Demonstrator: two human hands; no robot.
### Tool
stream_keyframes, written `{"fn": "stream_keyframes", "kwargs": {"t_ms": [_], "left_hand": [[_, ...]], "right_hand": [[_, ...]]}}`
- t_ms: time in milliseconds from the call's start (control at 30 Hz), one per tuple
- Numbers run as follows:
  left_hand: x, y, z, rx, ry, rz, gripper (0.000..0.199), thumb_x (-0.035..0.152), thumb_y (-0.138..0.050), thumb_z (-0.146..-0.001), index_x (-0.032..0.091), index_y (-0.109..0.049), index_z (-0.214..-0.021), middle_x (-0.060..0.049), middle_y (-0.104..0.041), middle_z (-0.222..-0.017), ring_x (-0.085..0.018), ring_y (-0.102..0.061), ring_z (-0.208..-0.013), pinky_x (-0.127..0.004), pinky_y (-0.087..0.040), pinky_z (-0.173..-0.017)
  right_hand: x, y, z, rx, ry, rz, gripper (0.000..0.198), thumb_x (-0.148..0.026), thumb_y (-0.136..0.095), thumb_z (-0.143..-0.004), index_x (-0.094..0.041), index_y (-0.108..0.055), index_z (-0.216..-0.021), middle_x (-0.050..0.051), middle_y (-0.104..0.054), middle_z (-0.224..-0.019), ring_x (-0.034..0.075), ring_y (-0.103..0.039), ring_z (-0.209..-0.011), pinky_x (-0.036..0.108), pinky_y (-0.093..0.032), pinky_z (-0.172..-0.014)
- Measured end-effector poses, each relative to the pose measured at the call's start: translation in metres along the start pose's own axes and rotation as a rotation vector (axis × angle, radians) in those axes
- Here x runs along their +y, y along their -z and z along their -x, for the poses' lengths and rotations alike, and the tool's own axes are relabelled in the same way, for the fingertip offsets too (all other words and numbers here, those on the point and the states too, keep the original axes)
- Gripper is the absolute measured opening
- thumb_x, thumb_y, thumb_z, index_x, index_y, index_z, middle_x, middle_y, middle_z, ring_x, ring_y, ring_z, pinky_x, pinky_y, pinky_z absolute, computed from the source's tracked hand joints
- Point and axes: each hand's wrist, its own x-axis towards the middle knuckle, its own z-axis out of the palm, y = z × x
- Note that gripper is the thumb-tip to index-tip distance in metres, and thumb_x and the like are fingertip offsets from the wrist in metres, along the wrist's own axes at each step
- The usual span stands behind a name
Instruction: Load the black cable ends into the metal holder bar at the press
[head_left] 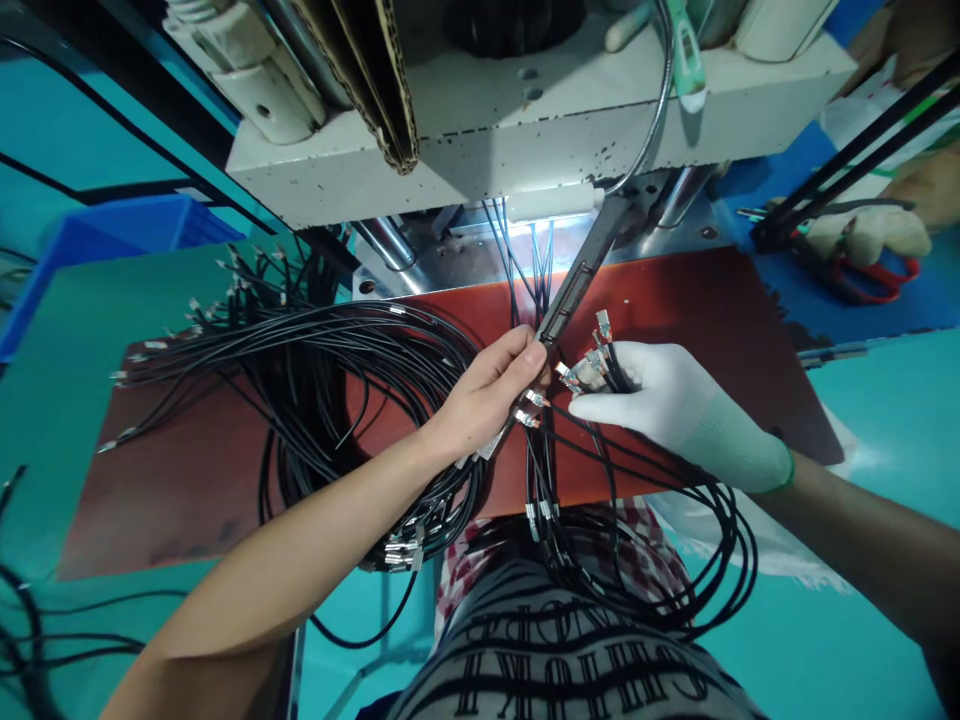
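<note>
My bare left hand (491,388) is closed around the lower part of a long dark metal bar (583,275) with slots along it, slanting up and right to the machine. Two metal cable terminals (531,410) lie against the bar just under my fingers. To its right, my right hand (667,405), in a white glove, pinches several black cables (616,368) whose metal terminals point up and left. Those cables loop down across my lap. Beside my left forearm lies a thick bundle of black cables (315,350) with metal ends.
The white machine block (480,160) overhangs the red-brown board (675,300), with a lit white lamp (553,203) beneath. Steel posts (386,243) stand at both sides. A blue bin (135,230) is at left; red-handled scissors (862,280) and a glove (874,235) lie at right.
</note>
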Motion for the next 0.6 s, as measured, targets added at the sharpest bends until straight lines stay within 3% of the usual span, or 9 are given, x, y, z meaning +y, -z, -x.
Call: {"fn": "stream_keyframes", "kwargs": {"t_ms": [200, 300, 400, 600], "left_hand": [[0.004, -0.002, 0.001, 0.015, 0.079, 0.046, 0.039, 0.053, -0.058, -0.085, 0.017, -0.047, -0.075, 0.002, -0.049, -0.068, -0.007, -0.046, -0.055, -0.018, -0.040, -0.048], [0.003, -0.002, 0.001, 0.014, 0.072, 0.048, 0.039, 0.053, -0.059, -0.085, 0.017, -0.047, -0.075, 0.002, -0.050, -0.070, -0.008, -0.047, -0.057, -0.018, -0.040, -0.048], [0.000, -0.002, 0.001, 0.000, 0.062, 0.058, 0.039, 0.052, -0.059, -0.085, 0.018, -0.045, -0.075, 0.002, -0.049, -0.068, -0.008, -0.045, -0.056, -0.018, -0.040, -0.047], [-0.001, -0.004, 0.001, 0.008, 0.059, 0.078, 0.038, 0.053, -0.058, -0.086, 0.018, -0.045, -0.076, 0.003, -0.047, -0.065, -0.007, -0.043, -0.052, -0.018, -0.040, -0.046]], "right_hand": [[0.006, 0.000, 0.002, -0.058, 0.034, -0.157, 0.020, -0.030, -0.067, -0.081, -0.018, -0.073, -0.095, 0.000, -0.073, -0.095, 0.018, -0.066, -0.089, 0.022, -0.050, -0.072], [0.006, 0.002, -0.001, -0.111, -0.007, -0.126, 0.019, -0.034, -0.063, -0.083, -0.016, -0.070, -0.081, 0.001, -0.070, -0.080, 0.015, -0.062, -0.076, 0.022, -0.047, -0.066], [0.001, 0.000, -0.004, -0.136, -0.079, -0.144, 0.033, -0.041, -0.062, -0.083, -0.014, -0.060, -0.065, -0.001, -0.059, -0.062, 0.011, -0.053, -0.062, 0.023, -0.040, -0.058], [-0.006, -0.010, -0.008, -0.045, -0.075, -0.106, 0.029, -0.038, -0.065, -0.079, -0.012, -0.061, -0.066, -0.002, -0.053, -0.063, 0.010, -0.046, -0.063, 0.022, -0.033, -0.054]]}}
